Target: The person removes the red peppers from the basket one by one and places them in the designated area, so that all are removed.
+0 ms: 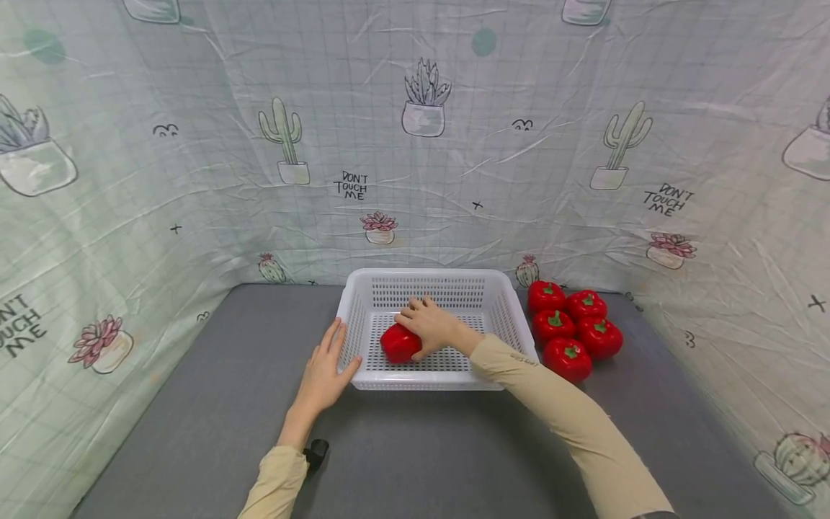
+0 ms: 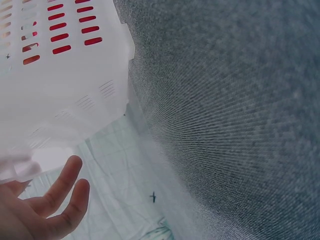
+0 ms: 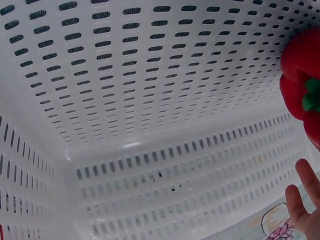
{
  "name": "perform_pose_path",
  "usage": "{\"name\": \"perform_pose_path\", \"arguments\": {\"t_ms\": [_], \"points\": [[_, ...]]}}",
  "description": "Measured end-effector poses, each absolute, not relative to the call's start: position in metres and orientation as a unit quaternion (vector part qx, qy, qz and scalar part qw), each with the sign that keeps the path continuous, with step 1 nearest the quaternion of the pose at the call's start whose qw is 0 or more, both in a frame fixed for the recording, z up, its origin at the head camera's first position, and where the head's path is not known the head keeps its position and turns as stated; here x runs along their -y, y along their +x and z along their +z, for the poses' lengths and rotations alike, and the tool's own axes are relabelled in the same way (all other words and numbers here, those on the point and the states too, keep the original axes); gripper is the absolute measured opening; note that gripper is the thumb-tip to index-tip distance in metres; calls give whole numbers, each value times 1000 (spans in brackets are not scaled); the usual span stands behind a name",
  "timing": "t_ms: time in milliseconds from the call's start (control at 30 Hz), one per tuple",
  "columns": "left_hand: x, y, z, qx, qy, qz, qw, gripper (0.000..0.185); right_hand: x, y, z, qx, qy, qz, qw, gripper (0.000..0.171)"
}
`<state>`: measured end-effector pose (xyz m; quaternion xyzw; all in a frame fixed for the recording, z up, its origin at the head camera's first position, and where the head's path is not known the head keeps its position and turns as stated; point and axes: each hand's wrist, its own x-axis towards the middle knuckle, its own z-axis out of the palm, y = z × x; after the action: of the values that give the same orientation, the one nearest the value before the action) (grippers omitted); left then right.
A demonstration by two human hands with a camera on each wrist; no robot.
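A white perforated plastic basket (image 1: 433,378) stands at the back of the grey table. Inside it, left of the middle, a red bell pepper (image 1: 398,345) lies tilted, its green stem showing in the right wrist view. My right hand (image 1: 431,326) reaches in from the right and holds this pepper, thumb on the near side and fingers over the far side. Two of its fingers (image 3: 303,196) show spread below the pepper (image 3: 305,85) in the right wrist view. My left hand (image 1: 324,371) rests at the basket's left side with fingers extended along the rim.
Several red bell peppers (image 1: 567,358) sit in a cluster against the basket's right side, stems up. A patterned cloth (image 1: 454,202) with cactus drawings hangs behind and around the grey table (image 1: 415,447). A black band is on the left wrist.
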<state>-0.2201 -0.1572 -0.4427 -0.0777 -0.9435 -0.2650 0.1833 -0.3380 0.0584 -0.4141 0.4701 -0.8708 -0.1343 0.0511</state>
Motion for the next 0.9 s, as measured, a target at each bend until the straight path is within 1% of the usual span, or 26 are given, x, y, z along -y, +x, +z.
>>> {"name": "perform_pose_path", "arguments": {"t_ms": [400,567,900], "points": [[157,-220,-443,941,-84,-275,180,67,-62,-337,-412,862,485,-126,74,71],[157,-221,-442,940,-87,-275,185,66,-64,-336,-409,866,480,-126,63,71],[157,-219,-443,940,-83,-272,189,65,-73,-335,-408,870,475,-128,47,75]]}}
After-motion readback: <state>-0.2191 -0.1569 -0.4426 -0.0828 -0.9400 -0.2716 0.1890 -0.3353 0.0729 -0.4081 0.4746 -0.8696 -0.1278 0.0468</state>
